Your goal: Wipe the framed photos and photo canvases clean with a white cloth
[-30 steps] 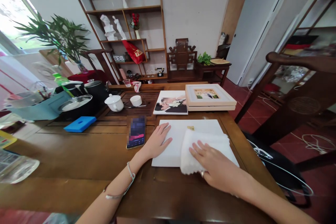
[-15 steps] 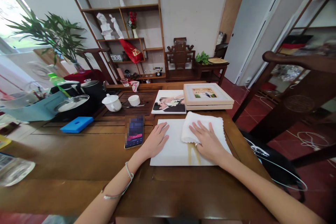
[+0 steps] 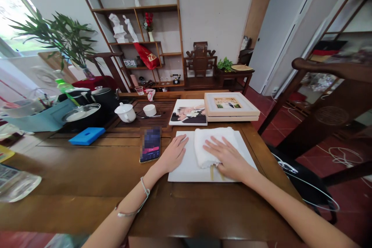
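A flat white board (image 3: 188, 170) lies on the wooden table in front of me. My left hand (image 3: 176, 152) rests flat on its left part, fingers stretched out and holding nothing. Under my right hand (image 3: 228, 158) is a folded white towel (image 3: 203, 139), pressed against the board by the flat palm and spread fingers. A ring shows on that hand. Yellowish strips (image 3: 212, 173) appear on the board just below the towel's near edge; their upper part is covered by it.
Behind the board lie a photo panel (image 3: 188, 112) and stacked picture frames (image 3: 232, 114). A phone (image 3: 150, 145) is left of the board. Farther left are a blue block (image 3: 87, 136), a lidded white cup (image 3: 125, 113) and a pan (image 3: 81, 114). A chair (image 3: 316, 112) stands at right.
My right hand and the towel have slid a little left and toward me across the board, covering more of the yellowish strips. My left hand keeps its place on the board.
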Demonstrator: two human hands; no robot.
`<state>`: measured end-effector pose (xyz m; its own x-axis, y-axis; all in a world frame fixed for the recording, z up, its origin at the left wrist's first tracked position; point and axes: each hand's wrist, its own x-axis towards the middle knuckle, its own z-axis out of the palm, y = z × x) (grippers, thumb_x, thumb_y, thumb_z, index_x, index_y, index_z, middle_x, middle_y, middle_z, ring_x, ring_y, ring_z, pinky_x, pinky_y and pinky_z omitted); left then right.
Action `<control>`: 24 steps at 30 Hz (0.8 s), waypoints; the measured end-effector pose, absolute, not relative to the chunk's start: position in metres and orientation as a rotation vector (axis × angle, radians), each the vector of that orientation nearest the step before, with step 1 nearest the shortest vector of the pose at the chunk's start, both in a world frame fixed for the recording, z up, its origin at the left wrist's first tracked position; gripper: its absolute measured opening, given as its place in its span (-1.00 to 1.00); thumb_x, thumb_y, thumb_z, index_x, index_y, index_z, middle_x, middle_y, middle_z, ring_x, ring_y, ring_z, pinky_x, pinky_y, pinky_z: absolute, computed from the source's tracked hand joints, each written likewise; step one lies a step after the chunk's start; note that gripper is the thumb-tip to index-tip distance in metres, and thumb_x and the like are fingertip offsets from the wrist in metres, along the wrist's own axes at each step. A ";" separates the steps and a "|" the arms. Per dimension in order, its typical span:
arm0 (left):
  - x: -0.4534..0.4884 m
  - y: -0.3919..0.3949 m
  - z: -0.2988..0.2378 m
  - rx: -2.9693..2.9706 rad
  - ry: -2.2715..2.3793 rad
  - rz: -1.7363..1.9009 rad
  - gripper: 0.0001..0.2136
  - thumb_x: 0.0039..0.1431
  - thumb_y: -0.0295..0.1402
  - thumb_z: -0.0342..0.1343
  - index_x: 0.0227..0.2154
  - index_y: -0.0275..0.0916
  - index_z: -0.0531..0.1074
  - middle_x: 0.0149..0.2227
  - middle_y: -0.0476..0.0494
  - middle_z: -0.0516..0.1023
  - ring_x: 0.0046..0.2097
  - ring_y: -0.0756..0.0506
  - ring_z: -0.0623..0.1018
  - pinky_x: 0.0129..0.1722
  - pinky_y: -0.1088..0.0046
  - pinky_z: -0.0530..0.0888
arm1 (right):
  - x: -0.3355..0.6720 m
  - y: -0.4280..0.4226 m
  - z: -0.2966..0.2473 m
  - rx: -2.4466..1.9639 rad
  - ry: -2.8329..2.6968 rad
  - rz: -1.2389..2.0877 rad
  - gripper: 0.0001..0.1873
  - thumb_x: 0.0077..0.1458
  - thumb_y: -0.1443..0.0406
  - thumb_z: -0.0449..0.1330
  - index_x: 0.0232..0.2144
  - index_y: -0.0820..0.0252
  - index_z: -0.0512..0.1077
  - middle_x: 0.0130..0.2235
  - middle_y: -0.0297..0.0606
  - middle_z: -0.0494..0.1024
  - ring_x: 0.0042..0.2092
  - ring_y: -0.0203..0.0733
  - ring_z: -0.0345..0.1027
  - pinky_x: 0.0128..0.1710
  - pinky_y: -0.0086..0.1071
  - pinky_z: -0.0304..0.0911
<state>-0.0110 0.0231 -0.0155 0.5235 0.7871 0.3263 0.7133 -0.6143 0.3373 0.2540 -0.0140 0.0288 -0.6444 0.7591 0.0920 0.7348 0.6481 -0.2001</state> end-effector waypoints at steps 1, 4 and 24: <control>-0.011 0.023 -0.015 2.590 1.298 0.680 -0.59 0.35 -0.36 -0.22 0.19 -0.31 0.24 0.22 -0.34 0.25 0.25 -0.23 0.24 0.25 0.04 0.23 | 0.254 -0.011 0.027 -1.297 -2.669 0.164 -0.18 -0.13 0.51 0.03 0.26 0.19 0.18 0.32 -0.14 0.13 0.37 0.01 -0.22 0.30 0.12 -0.26; -0.013 0.025 -0.014 2.573 1.297 0.687 -0.60 0.35 -0.37 -0.23 0.18 -0.30 0.26 0.22 -0.32 0.28 0.24 -0.22 0.26 0.24 0.04 0.25 | 0.245 -0.016 0.023 -1.384 -2.655 0.032 -0.22 -0.10 0.50 0.04 0.25 0.35 0.18 0.31 -0.01 0.13 0.36 0.15 -0.23 0.30 0.14 -0.22; -0.019 0.029 -0.017 2.526 1.256 0.784 -0.63 0.33 -0.40 -0.19 0.13 -0.25 0.32 0.19 -0.29 0.35 0.24 -0.20 0.32 0.23 0.01 0.29 | 0.179 -0.054 0.025 -1.329 -2.721 -0.131 -0.37 0.09 0.33 0.08 0.19 0.55 0.23 0.20 0.24 0.29 0.25 0.31 0.07 0.21 0.08 0.02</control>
<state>-0.0195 0.0293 -0.0165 0.4943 0.7884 0.3663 0.6750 -0.6136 0.4097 0.1791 -0.0545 0.0249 -0.6107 0.7799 0.1374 0.7895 0.6131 0.0290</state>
